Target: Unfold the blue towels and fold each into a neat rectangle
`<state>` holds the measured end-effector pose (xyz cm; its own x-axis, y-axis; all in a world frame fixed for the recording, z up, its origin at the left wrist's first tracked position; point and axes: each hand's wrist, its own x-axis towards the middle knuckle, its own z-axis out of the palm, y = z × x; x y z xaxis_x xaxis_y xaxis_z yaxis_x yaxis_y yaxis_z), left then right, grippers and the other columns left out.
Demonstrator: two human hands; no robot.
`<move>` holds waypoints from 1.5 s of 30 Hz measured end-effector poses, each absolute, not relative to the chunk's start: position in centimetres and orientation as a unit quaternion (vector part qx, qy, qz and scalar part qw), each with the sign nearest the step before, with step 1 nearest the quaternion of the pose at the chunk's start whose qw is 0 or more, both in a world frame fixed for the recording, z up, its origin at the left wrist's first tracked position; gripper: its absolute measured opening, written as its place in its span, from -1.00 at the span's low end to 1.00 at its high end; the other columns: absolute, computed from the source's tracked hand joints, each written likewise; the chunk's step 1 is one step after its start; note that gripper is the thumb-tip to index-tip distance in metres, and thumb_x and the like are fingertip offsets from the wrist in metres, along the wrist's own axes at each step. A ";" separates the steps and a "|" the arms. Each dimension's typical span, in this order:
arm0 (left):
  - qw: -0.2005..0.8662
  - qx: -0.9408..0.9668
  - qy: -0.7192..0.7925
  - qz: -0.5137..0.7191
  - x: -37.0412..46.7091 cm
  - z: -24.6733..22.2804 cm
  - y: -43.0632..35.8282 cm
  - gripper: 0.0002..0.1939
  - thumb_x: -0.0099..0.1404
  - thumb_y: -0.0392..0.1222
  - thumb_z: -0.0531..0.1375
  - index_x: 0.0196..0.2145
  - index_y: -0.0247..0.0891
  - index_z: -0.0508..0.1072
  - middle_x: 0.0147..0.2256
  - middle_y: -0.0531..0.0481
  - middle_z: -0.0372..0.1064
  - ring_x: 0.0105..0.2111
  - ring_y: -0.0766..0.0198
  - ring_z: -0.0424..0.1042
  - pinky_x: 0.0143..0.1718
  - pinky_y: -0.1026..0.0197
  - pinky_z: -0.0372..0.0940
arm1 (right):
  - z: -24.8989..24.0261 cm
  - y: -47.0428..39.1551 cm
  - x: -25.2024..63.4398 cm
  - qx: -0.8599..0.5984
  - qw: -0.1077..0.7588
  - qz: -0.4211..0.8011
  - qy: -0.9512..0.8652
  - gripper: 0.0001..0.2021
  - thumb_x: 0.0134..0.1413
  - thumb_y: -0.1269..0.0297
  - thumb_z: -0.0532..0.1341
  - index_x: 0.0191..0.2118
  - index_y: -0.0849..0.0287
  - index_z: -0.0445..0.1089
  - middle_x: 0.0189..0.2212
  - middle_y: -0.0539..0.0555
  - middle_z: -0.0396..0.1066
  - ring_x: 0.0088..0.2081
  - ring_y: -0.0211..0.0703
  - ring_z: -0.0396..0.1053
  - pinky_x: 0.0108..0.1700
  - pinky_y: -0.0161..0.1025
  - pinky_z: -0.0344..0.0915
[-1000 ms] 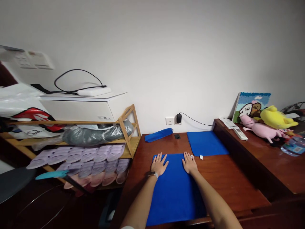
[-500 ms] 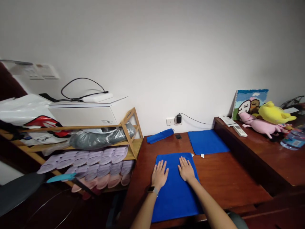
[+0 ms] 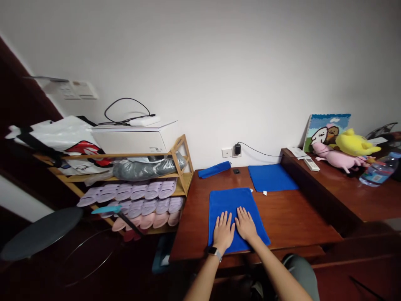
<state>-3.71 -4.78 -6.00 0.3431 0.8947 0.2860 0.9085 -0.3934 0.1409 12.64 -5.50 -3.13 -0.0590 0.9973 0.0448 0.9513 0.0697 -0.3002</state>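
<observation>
A blue cloth [image 3: 233, 198] lies flat on the brown wooden desk [image 3: 278, 217]. Both hands rest palm down on its lower half, side by side with fingers spread. My left hand [image 3: 223, 232], with a watch [image 3: 214, 251] at its wrist, presses on the cloth's left part. Just to its right, my right hand [image 3: 245, 224] touches the middle and right part. Neither hand grips anything. Behind the cloth to the right lies another folded blue cloth [image 3: 272, 177], and a narrow rolled or folded blue one [image 3: 214, 170] is near the wall.
On the left, a wooden rack [image 3: 187, 182] holds slippers [image 3: 140, 190], bags and a white box [image 3: 131, 141]. The raised desk at right bears plush toys [image 3: 340, 159], a remote [image 3: 311, 164] and a water bottle [image 3: 377, 172]. A stool [image 3: 40, 232] is at lower left.
The view has shifted, bringing more of the floor and the stool into sight. My hands are closer together and lower on the cloth, whose near edge now lies farther up on the desk.
</observation>
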 end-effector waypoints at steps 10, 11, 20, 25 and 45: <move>0.005 -0.809 -0.575 -0.123 -9.2 -4.2 -4.6 -0.36 0.61 0.07 -0.11 0.50 -0.19 0.24 0.49 -0.22 0.14 0.50 -0.05 0.11 0.49 -0.25 0.06 | -1.8 -8.0 19.4 -0.740 0.072 0.110 -0.660 -0.32 0.53 0.08 -0.23 0.59 0.31 -0.07 0.58 0.16 -0.14 0.59 -0.04 -0.18 0.57 0.01 -0.20; 0.011 -0.810 -0.573 -0.127 -9.3 -4.0 -4.8 -0.37 0.61 0.05 -0.12 0.49 -0.21 0.25 0.49 -0.22 0.15 0.50 -0.05 0.12 0.49 -0.24 0.06 | -1.5 -8.2 19.3 -0.739 0.074 0.106 -0.661 -0.31 0.52 0.10 -0.22 0.58 0.34 -0.06 0.58 0.17 -0.15 0.60 -0.03 -0.19 0.57 0.01 -0.22; 0.005 -0.829 -0.545 -0.125 -5.1 -5.3 -8.1 -0.38 0.61 0.01 -0.10 0.51 -0.16 0.22 0.50 -0.16 0.14 0.52 -0.01 0.08 0.51 -0.23 0.04 | -2.6 -10.3 10.3 -0.676 0.109 0.099 -0.722 -0.32 0.53 0.10 -0.24 0.58 0.29 -0.03 0.58 0.18 -0.14 0.60 0.00 -0.22 0.58 0.07 -0.25; 0.011 -0.814 -0.566 -0.133 -6.9 -5.8 -8.5 -0.34 0.60 0.10 -0.08 0.52 -0.17 0.19 0.51 -0.20 0.08 0.52 -0.05 0.08 0.50 -0.25 0.04 | -2.7 -10.9 13.3 -0.685 0.091 0.103 -0.715 -0.31 0.53 0.06 -0.24 0.59 0.28 -0.07 0.58 0.17 -0.14 0.59 -0.03 -0.19 0.58 0.06 -0.25; -0.002 -0.791 -0.602 -0.111 -7.7 -4.0 -6.9 -0.32 0.59 0.04 -0.12 0.52 -0.28 0.18 0.50 -0.25 0.10 0.52 -0.07 0.06 0.51 -0.23 0.01 | -1.3 -9.7 17.0 -0.722 0.075 0.110 -0.679 -0.31 0.53 0.09 -0.25 0.59 0.34 -0.07 0.59 0.17 -0.14 0.60 -0.01 -0.22 0.58 0.06 -0.28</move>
